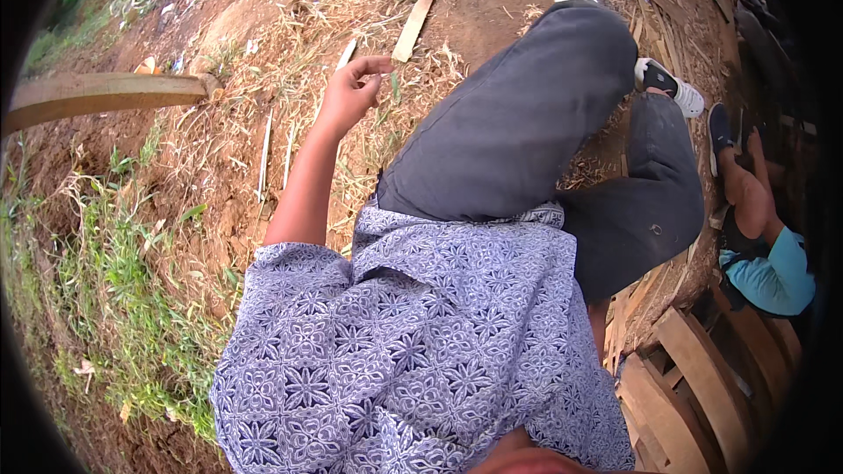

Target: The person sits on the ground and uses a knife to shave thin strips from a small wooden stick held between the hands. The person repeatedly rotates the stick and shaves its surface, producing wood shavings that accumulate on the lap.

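My left hand (349,95) hangs over the straw-strewn ground, left of my bent leg in dark grey trousers (518,114). Its fingers are loosely bent, the thumb stands apart, and nothing shows in its grasp. Closest to it are a pale thin wooden strip (347,53) and a flat wooden slat (416,23), both lying on the ground. Of my right arm only a sliver of skin (598,325) appears beside the patterned shirt (421,325); the hand itself is hidden.
A wooden beam (105,98) juts in from the left. Stacked planks (702,360) lie at the lower right. Another person in a teal top (773,274) sits at the right edge. Green grass (114,272) grows on the left slope, and long boards lie at the upper right.
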A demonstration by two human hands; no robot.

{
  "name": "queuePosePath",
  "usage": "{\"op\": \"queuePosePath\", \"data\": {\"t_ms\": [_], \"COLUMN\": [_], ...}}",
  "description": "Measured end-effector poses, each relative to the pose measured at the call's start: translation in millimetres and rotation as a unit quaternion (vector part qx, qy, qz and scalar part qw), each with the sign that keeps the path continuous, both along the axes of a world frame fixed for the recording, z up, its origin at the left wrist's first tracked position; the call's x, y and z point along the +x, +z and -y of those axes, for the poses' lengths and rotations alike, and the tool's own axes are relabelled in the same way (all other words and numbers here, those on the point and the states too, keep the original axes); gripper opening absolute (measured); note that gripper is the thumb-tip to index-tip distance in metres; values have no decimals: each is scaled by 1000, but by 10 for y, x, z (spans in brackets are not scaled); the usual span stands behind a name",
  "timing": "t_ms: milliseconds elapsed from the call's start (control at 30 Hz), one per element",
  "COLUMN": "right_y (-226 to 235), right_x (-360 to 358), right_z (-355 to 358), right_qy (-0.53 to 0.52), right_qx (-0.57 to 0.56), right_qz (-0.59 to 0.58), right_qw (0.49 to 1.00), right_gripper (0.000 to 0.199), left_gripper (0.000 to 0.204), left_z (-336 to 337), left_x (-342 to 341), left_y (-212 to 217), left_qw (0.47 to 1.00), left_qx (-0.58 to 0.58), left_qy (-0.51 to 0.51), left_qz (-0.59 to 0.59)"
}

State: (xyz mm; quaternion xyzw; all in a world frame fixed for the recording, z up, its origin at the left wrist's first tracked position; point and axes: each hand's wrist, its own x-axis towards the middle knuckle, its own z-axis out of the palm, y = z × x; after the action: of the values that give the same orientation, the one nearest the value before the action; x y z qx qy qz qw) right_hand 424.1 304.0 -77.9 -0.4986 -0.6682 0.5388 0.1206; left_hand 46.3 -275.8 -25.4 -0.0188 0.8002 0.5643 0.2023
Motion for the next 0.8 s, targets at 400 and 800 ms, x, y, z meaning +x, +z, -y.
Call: {"op": "queuePosePath", "data": {"t_ms": [400,800], "right_y": [-485,-418], "right_x": [1101,940], "right_z": [1305,1210], "right_qy": [-129,-236], "right_qx": [-78,-103], "right_qz": [-90,-67], "right_qw": [984,964], "right_gripper": [34,23], "left_gripper": [24,23], "left_z": [-50,-1511], "left_x": [-1236,-1281], "left_y": [1474,2229], "left_qw": [977,939], "left_qx": [81,-3], "left_qy": [-26,-139], "left_qz": [-196,-314]}}
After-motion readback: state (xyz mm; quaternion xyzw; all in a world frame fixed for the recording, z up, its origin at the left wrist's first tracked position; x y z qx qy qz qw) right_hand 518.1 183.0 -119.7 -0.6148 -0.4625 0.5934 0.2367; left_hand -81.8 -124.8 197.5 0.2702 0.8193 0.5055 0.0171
